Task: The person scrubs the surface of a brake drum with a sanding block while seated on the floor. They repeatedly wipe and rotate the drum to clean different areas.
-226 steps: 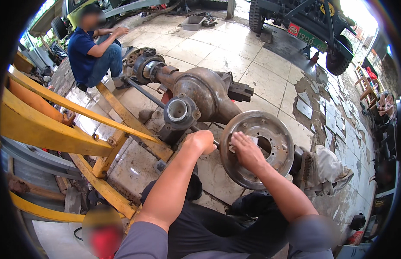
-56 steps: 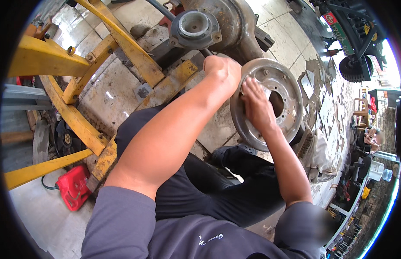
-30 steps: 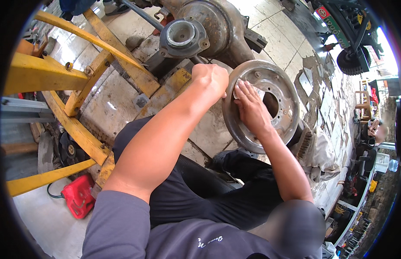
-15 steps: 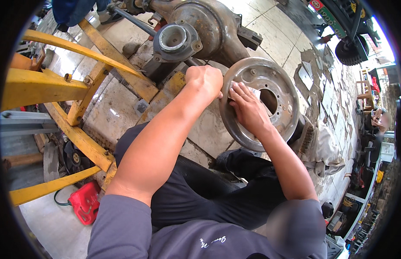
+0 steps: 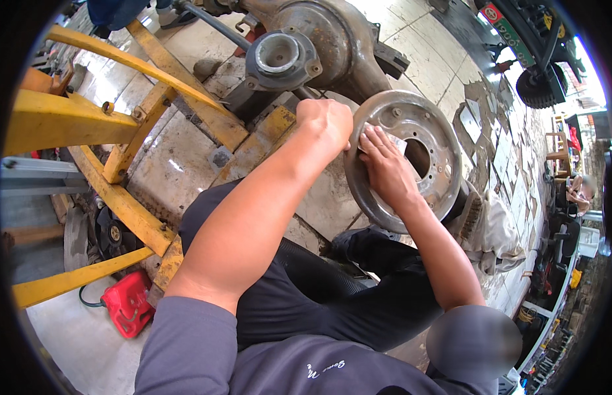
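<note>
Left hand (image 5: 324,124): curled, thumb side at the disc's rim near ten o'clock; its fingers are hidden, so I cannot tell whether it grips.
Right hand (image 5: 388,168): fingers extended, laid over a pale flat piece (image 5: 399,143); I cannot tell whether it grips it.
Metal disc (image 5: 441,174): tilted, before the person, its round central hole just beside the right hand, at three o'clock from it; the hours below run from this disc, twelve at the top.
Red container (image 5: 128,305): eight o'clock, on the floor.
Greyish cloth (image 5: 494,230): four o'clock, bunched.
Yellow frame (image 5: 62,122): nine to ten o'clock.
Grey hub (image 5: 301,62): ten o'clock, its bore facing up.
Rusty axle housing (image 5: 339,43): eleven o'clock, past the hub.
Dark vehicle (image 5: 542,85): two o'clock, farthest.
</note>
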A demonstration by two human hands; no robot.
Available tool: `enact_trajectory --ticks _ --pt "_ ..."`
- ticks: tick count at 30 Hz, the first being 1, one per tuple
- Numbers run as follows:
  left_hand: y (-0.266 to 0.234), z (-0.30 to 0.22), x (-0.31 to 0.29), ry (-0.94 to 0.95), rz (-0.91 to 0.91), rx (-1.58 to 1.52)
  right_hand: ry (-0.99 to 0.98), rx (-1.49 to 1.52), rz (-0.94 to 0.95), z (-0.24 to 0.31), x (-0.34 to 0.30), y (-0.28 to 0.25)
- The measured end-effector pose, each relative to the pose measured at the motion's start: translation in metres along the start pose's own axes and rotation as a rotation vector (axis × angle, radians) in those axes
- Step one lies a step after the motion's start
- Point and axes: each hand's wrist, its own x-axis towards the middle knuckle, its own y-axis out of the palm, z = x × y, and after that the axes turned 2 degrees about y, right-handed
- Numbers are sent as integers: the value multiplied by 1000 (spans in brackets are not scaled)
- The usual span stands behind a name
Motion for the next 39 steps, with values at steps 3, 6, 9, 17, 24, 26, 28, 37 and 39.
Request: enact_trajectory --ticks 3,6,9,17,24,26,28,37,39 --pt "-2 0 2 -2 67 -31 78 -34 -18 -6 6 -2" --pt "1 2 5 2 61 -25 20 -44 -9 -4 1 3" --pt "-3 -1 3 -12 51 -7 28 9 7 -8 2 -1" --pt "-1 0 4 -17 50 -14 54 -31 -12 -6 5 -3" --pt "-5 -4 4 -25 77 -22 46 -61 -41 -13 0 1" --pt "-1 -1 4 -10 70 -42 106 -97 -9 -9 6 -3" --pt "1 2 3 -7 64 -27 10 -33 14 1 0 4" --pt "0 0 2 -4 40 -43 -8 -16 39 -2 -2 -4" --pt "-4 0 5 -21 78 -45 73 -37 3 -10 4 -4"
